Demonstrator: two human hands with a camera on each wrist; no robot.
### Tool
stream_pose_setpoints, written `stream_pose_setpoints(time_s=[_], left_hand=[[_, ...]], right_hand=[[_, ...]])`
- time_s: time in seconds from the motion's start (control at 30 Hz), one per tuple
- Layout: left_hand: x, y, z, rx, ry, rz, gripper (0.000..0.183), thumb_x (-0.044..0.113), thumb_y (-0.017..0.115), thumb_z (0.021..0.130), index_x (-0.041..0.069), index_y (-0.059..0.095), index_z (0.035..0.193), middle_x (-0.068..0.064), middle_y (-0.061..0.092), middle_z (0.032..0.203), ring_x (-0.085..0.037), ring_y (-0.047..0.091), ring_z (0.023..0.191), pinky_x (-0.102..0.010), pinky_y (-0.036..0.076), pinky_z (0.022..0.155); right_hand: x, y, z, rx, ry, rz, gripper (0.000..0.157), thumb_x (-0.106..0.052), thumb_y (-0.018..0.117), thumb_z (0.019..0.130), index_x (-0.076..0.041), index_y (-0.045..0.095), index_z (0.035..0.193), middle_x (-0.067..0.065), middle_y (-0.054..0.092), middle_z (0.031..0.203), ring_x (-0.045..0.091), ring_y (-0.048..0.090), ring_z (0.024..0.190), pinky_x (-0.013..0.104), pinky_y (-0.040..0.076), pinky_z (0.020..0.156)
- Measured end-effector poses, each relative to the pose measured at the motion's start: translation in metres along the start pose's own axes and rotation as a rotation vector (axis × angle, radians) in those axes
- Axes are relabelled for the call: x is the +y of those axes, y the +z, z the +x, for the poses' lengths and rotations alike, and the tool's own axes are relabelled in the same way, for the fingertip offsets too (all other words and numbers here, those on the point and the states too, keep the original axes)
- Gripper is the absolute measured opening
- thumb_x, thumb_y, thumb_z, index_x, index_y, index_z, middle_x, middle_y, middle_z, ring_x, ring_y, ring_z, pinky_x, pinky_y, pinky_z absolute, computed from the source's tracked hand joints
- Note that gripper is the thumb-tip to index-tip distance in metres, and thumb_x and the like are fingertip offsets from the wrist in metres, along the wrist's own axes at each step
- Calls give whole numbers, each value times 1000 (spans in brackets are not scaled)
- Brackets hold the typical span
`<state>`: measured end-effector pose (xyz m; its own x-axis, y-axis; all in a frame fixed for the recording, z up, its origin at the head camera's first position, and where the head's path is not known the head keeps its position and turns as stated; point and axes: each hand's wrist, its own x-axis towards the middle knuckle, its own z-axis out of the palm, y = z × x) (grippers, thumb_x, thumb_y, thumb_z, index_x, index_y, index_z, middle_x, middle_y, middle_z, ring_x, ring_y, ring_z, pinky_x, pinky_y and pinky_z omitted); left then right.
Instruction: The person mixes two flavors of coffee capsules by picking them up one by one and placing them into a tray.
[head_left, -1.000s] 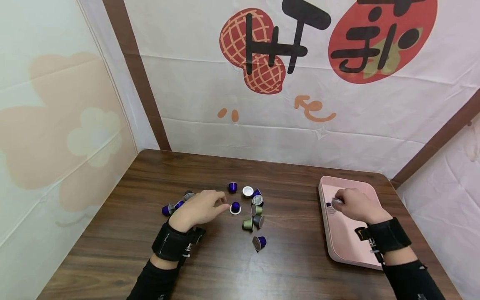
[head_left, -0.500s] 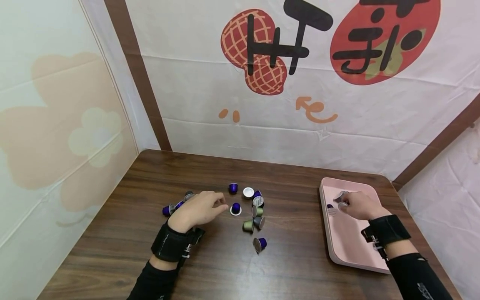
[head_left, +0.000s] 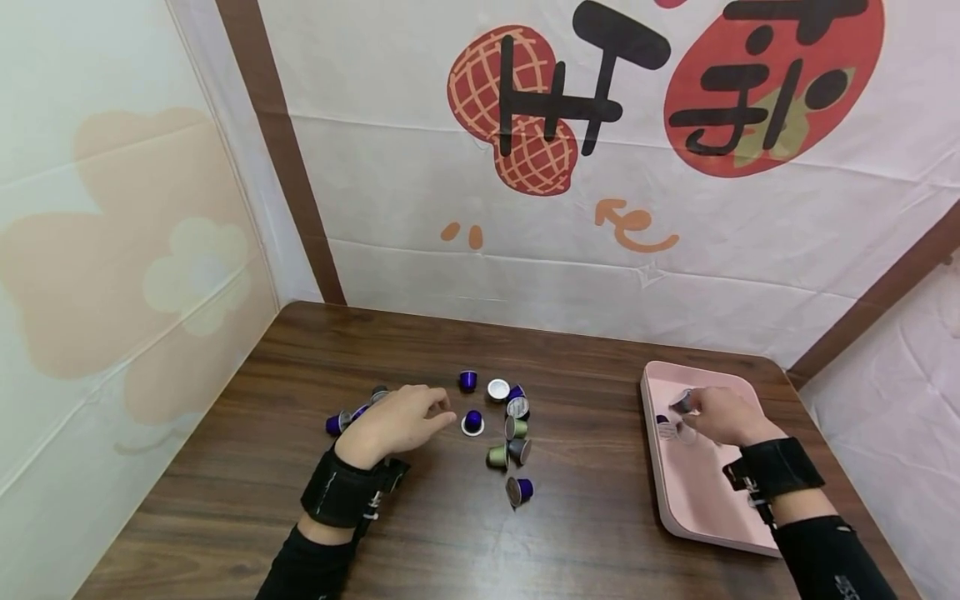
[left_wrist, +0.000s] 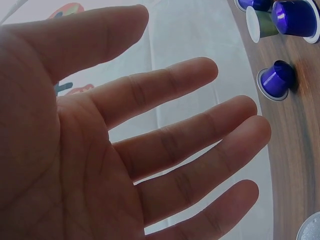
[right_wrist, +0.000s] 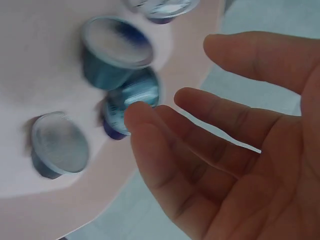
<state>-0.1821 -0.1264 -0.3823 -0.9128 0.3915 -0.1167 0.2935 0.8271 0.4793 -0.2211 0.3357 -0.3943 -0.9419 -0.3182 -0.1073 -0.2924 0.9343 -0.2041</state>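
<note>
My left hand hovers above the table with its fingers relaxed and apart, as the left wrist view shows, and nothing in it. A blue coffee capsule stands lid-down just right of its fingertips. At the right, my right hand is over the far part of a pink tray. In the right wrist view its fingers are loosely bent and the thumb is apart, with no capsule between them. Several capsules lie in the tray by these fingers, among them a tilted capsule and a bluish one, both blurred.
More capsules lie mid-table: a green one, a white-lidded one and a blue one nearest me. A few, including a blue capsule, are partly hidden beyond my left hand. A printed cloth hangs behind the table.
My right hand has let go of a capsule in the tray; its fingers have loosened and it has shifted slightly right. The left hand has stayed nearly still.
</note>
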Motion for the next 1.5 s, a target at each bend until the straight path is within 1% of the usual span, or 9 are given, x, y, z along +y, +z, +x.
stream_pose_setpoints(time_s=[0.13, 0.23, 0.33, 0.4, 0.73, 0.97, 1.17, 1.33, 1.5], left_hand=[[1, 0, 0, -3, 8, -3, 18, 30, 57, 95, 16, 66, 101, -3, 64, 102, -20, 60, 94, -40, 48, 77], [1, 1, 1, -7, 14, -2, 18, 31, 57, 95, 16, 66, 101, -2, 64, 102, -19, 60, 93, -39, 48, 77], [1, 3, 1, -7, 13, -2, 18, 31, 57, 95, 16, 66, 101, -1, 63, 101, -17, 60, 91, -38, 48, 75], [1, 3, 1, -8, 9, 1, 18, 31, 58, 95, 16, 66, 101, -1, 63, 100, -17, 60, 90, -37, 48, 75], [4, 7, 3, -3, 9, 15, 16, 32, 58, 95, 18, 66, 99, -1, 63, 101, -18, 59, 92, -37, 47, 76], [6, 10, 3, -36, 8, 10, 17, 32, 58, 95, 18, 65, 99, -1, 62, 99, -15, 57, 86, -36, 46, 71], [8, 8, 5, -46, 23, 41, 15, 30, 58, 95, 17, 65, 98, 2, 61, 93, -11, 54, 78, -34, 45, 69], [10, 6, 3, -50, 3, 36, 15, 29, 58, 95, 16, 64, 98, 2, 60, 93, -12, 52, 75, -33, 44, 66], [9, 6, 5, -60, -17, 13, 15, 30, 58, 95, 16, 65, 99, 2, 59, 91, -13, 51, 71, -32, 43, 64]], right_hand=[[-17, -5, -3, 53, -32, 27, 16, -13, 66, 83, -8, 58, 70, -2, 54, 63, 13, 45, 57, 32, 38, 57], [-31, -9, -5, 65, -22, 60, 12, -14, 63, 86, -2, 65, 82, 5, 61, 73, 16, 53, 65, 36, 43, 61], [-45, -12, -6, 92, -19, 107, 26, -14, 61, 88, 7, 65, 103, 18, 67, 95, 23, 63, 79, 41, 49, 69], [-54, -12, -7, 109, -33, 150, 31, -13, 62, 88, 9, 62, 109, 23, 65, 103, 27, 65, 84, 42, 50, 70], [-109, 3, -15, 185, -43, 355, 33, -19, 63, 92, 1, 59, 119, 11, 62, 104, 22, 62, 87, 37, 49, 69], [-149, 30, -4, 110, -173, 383, 22, -14, 66, 89, -5, 63, 109, 2, 62, 94, 12, 60, 82, 30, 50, 70], [-177, 51, 4, -4, -298, 358, 19, -16, 67, 88, -5, 65, 104, 4, 64, 95, 12, 60, 79, 28, 49, 67], [-195, 62, 6, -111, -309, 316, 27, -28, 70, 87, -8, 65, 104, 2, 64, 96, 14, 60, 80, 30, 48, 67], [-202, 71, 8, -194, -275, 255, 34, -32, 73, 82, -10, 63, 107, -2, 59, 93, 10, 51, 74, 29, 43, 65]])
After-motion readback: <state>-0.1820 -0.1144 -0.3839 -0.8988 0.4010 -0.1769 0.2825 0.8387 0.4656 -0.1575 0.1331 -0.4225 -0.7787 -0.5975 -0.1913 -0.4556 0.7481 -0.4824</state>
